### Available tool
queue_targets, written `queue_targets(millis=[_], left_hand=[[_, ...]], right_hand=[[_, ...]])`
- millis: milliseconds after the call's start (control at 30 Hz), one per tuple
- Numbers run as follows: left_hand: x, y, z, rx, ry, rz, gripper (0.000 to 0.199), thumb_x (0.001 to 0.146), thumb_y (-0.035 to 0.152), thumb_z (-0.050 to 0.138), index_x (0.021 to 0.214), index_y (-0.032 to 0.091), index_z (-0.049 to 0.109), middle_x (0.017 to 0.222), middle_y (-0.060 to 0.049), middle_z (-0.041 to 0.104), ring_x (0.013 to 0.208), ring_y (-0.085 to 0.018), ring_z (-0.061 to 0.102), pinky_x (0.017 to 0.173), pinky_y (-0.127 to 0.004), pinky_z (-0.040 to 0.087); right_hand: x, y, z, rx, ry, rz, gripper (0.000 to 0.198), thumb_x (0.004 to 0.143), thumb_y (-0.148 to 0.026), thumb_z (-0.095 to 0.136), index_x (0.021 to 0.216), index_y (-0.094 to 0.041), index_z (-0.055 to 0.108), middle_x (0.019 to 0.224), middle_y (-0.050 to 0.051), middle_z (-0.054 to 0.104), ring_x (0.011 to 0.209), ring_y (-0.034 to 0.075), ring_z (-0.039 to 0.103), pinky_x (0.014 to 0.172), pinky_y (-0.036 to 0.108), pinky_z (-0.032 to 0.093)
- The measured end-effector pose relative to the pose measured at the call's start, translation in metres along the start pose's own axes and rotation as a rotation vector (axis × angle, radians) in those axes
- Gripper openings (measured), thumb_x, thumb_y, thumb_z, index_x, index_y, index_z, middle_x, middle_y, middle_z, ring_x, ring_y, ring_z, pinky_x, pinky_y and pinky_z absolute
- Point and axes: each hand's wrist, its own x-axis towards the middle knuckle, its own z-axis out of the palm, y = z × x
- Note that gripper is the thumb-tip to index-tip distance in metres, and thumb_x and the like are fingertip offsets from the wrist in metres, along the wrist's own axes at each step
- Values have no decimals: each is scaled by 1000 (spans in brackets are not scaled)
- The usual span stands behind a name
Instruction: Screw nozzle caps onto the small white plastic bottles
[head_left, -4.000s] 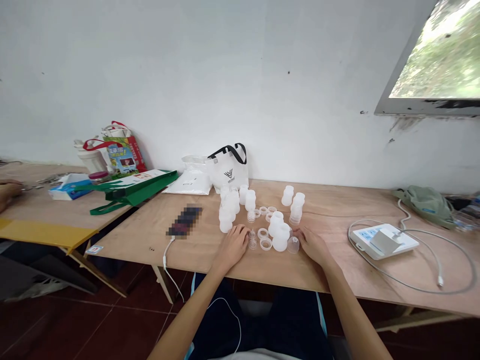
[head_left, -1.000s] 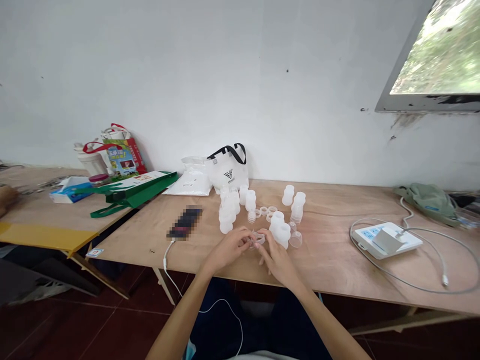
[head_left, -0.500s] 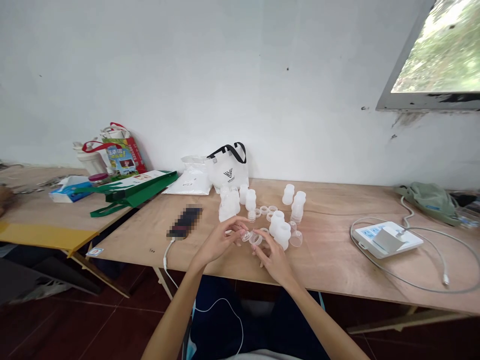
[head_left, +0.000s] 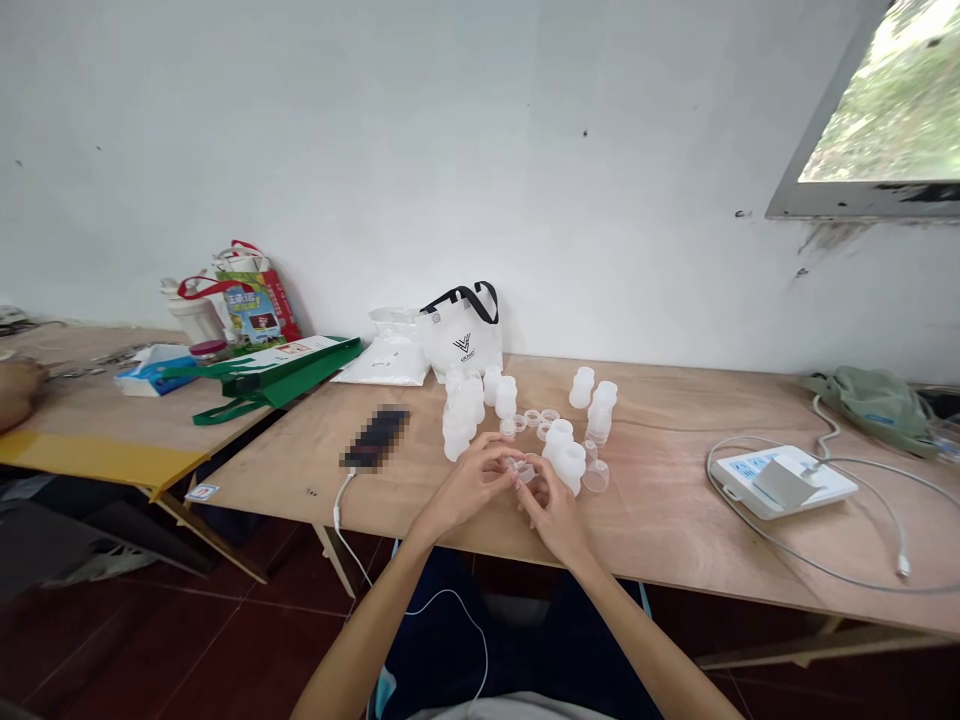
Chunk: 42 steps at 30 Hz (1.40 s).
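Note:
Over the table's front, my left hand [head_left: 476, 482] and my right hand [head_left: 553, 510] meet, fingers closed around small clear plastic rings [head_left: 522, 468]. Each hand seems to pinch one, and the two pieces touch or overlap; fingers partly cover them. Just right of my fingers stand white translucent bottles [head_left: 568, 466]. Clear caps [head_left: 596, 476] lie beside those. Behind my hands are several loose rings [head_left: 550, 416]. Another cluster of white bottles [head_left: 457, 425] stands behind my left hand, and stacked pieces [head_left: 601, 408] stand further back on the right.
To the left lies a blurred-out phone [head_left: 377, 438] with a white cable. At the wall are a white bag [head_left: 465, 345] and a plastic packet [head_left: 388, 358]. A white box [head_left: 780, 482] with looped cable is on the right. Another person's hand [head_left: 19, 390] shows far left.
My hands have come together, bringing the two clear rings from apart to touching or overlapping. The view has shifted slightly, so the surroundings appear a little further right.

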Motion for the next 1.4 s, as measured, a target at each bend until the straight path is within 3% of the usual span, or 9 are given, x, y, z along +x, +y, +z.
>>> queue_targets(millis=[167, 267, 433, 633, 867, 1033, 1167, 1267, 1400], left_hand=[[3, -10, -3, 15, 65, -15, 27, 98, 39, 58, 112, 26, 76, 132, -10, 57, 117, -23, 62, 93, -35, 58], [4, -10, -6, 21, 97, -34, 25, 96, 38, 60, 106, 23, 77, 123, -10, 62, 109, -23, 65, 88, -34, 57], [2, -2, -17, 16, 130, -61, 20, 93, 34, 63, 103, 20, 72, 100, -5, 71, 93, -19, 66, 87, -33, 54], [-2, 2, -31, 51, 20, -111, 19, 89, 36, 67, 93, 18, 67, 89, -3, 70, 85, -18, 65, 76, -29, 51], [-2, -9, -20, 106, -113, -135, 18, 85, 35, 69, 90, 18, 73, 89, -3, 71, 79, -16, 62, 74, -27, 48], [-4, -10, -23, 22, -175, -142, 26, 85, 42, 72, 94, 18, 74, 85, -3, 71, 78, -16, 61, 73, -26, 47], [-4, -5, -23, -44, -231, -164, 25, 82, 40, 75, 92, 17, 74, 85, -3, 72, 80, -17, 63, 76, -27, 47], [-2, -4, -17, 0, -180, -174, 22, 81, 37, 75, 89, 17, 72, 81, -2, 69, 76, -16, 60, 72, -26, 46], [0, -10, -7, 143, 20, -108, 23, 79, 35, 75, 93, 20, 65, 91, 0, 64, 74, -14, 56, 69, -25, 45]], right_hand=[[-2, -1, 0, -59, -29, -24, 36, 97, -52, 54, 121, -25, 57, 90, 3, 69, 67, 18, 64, 56, 30, 50], [-3, 0, 0, -90, -50, -82, 32, 97, -47, 55, 123, -27, 57, 105, 4, 70, 75, 19, 67, 67, 33, 54], [-1, 8, 3, -46, -3, -113, 45, 92, -42, 64, 132, -29, 47, 136, 8, 61, 115, 25, 65, 86, 37, 56], [6, 10, 8, 18, -55, -41, 35, 89, -44, 67, 114, -27, 50, 125, 7, 66, 91, 21, 71, 83, 37, 54], [-10, 7, 1, -110, -178, -23, 28, 88, -39, 71, 111, -30, 60, 84, -3, 71, 72, 20, 64, 68, 31, 47], [-9, 5, -3, 78, -179, 13, 32, 88, -39, 71, 116, -30, 61, 104, 1, 72, 90, 22, 67, 77, 32, 50], [-11, 1, -4, 176, -168, 20, 32, 88, -37, 71, 116, -29, 58, 106, 1, 73, 93, 22, 70, 81, 33, 52], [-11, 1, -3, 205, -163, 19, 32, 88, -37, 71, 114, -28, 55, 112, 3, 73, 93, 21, 71, 81, 33, 53], [-10, 5, -1, 203, -151, 30, 33, 88, -40, 69, 114, -28, 53, 111, 4, 73, 95, 22, 71, 81, 34, 54]])
